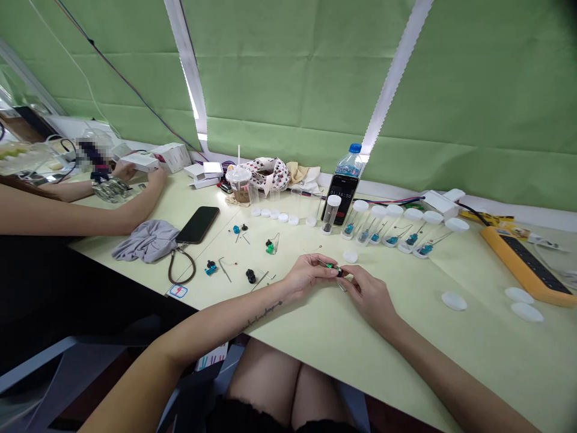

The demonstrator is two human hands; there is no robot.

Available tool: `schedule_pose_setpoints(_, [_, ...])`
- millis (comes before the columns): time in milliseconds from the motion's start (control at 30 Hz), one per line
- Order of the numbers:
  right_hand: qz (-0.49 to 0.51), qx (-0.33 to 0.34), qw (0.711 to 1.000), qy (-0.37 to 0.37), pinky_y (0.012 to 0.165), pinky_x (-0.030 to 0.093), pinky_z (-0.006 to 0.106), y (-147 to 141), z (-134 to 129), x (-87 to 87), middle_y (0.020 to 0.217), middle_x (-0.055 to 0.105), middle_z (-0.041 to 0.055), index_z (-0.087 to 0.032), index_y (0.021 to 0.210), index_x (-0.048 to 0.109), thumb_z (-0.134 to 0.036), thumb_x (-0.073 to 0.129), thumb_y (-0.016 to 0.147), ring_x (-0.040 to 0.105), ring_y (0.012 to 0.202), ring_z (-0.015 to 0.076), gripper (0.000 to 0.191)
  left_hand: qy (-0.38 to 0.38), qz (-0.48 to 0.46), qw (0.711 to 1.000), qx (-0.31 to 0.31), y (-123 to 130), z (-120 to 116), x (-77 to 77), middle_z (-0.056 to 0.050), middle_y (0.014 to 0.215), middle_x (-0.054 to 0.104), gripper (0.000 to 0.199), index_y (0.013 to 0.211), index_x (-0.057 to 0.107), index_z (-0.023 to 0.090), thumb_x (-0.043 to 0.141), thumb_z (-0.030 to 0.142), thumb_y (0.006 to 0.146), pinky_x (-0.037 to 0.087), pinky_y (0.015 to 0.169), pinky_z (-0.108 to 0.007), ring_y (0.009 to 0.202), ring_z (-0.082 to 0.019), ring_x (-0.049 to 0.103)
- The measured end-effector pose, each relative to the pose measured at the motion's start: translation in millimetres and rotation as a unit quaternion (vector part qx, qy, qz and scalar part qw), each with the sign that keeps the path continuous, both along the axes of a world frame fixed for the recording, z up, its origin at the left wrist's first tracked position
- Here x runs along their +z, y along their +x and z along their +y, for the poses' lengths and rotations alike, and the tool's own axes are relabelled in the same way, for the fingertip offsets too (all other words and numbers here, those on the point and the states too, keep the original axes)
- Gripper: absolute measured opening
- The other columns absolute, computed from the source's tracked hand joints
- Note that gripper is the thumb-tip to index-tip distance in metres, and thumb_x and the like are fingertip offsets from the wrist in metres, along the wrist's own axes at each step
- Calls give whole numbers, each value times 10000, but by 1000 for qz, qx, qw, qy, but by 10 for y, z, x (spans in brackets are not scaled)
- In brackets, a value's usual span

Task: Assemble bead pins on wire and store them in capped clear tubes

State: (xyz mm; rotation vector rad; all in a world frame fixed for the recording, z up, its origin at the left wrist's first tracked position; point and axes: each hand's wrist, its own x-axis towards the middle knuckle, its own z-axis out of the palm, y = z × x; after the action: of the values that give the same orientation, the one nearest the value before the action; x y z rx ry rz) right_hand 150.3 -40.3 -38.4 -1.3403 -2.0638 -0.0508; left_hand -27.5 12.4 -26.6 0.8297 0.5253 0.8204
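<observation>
My left hand (309, 275) pinches a small green-and-black part (332, 266) just above the table. On its other side, my right hand (367, 291) has its fingertips closed on the black end of the same part. A thin metal hex key (341, 287) shows just below the fingers. A white cap (350, 256) lies behind my hands. To the left are a green-and-black part (270, 246), a blue-and-black part (210, 267) and a black part (250, 276), each with bent metal keys beside it. The exact shape of the held part is mostly hidden by my fingers.
Capped clear tubes (391, 231) holding blue parts stand behind my right hand, near a propped phone (341, 195) and a water bottle (350, 161). An orange power strip (527, 264) lies right. At left are a black phone (198, 225) and a co-worker's hands (155, 179) holding a white box.
</observation>
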Motion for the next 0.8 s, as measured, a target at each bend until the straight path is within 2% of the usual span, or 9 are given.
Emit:
schedule_pose_setpoints(167, [-12, 1, 1000, -17, 594, 453, 237, 0, -7, 44, 859, 666, 29, -207, 964, 564, -357, 386, 932, 618, 643, 119, 234, 8, 8, 1000, 0, -2, -6, 10, -67, 792, 668, 350, 849, 656, 90, 812, 190, 552, 463, 910, -435, 775, -176, 657])
schedule_pose_setpoints(367, [24, -20, 999, -22, 542, 443, 243, 1, -9, 0, 845, 672, 22, -206, 1078, 504, -381, 450, 908, 593, 556, 114, 250, 4, 0, 1000, 3, 1, -5, 10, -78, 799, 677, 368, 856, 653, 93, 817, 197, 544, 469, 901, -442, 808, -199, 661])
schedule_pose_setpoints(500, [11, 7, 1000, -3, 560, 440, 244, -5, -12, 1, 868, 672, 39, -206, 1026, 537, -339, 406, 927, 608, 603, 123, 211, 3, -3, 1000, 2, 4, -3, 8, -69, 781, 673, 357, 842, 654, 87, 818, 194, 543, 468, 904, -437, 777, -181, 658])
schedule_pose_setpoints(700, [-5, -6, 1000, -27, 598, 446, 241, 11, 0, 9, 836, 672, 25, -200, 980, 556, -351, 402, 927, 625, 648, 128, 221, 7, 2, 1000, -1, -3, 6, -8, -63, 786, 670, 331, 846, 655, 90, 805, 178, 565, 467, 904, -440, 763, -175, 659])
schedule_pose_setpoints(800, [4, -13, 1000, -25, 585, 448, 235, 10, 1, -2, 857, 671, 23, -199, 1022, 538, -368, 414, 922, 617, 624, 118, 233, 5, -1, 1000, -1, -5, 7, -5, -71, 800, 676, 336, 853, 652, 92, 805, 182, 567, 463, 910, -444, 785, -186, 661])
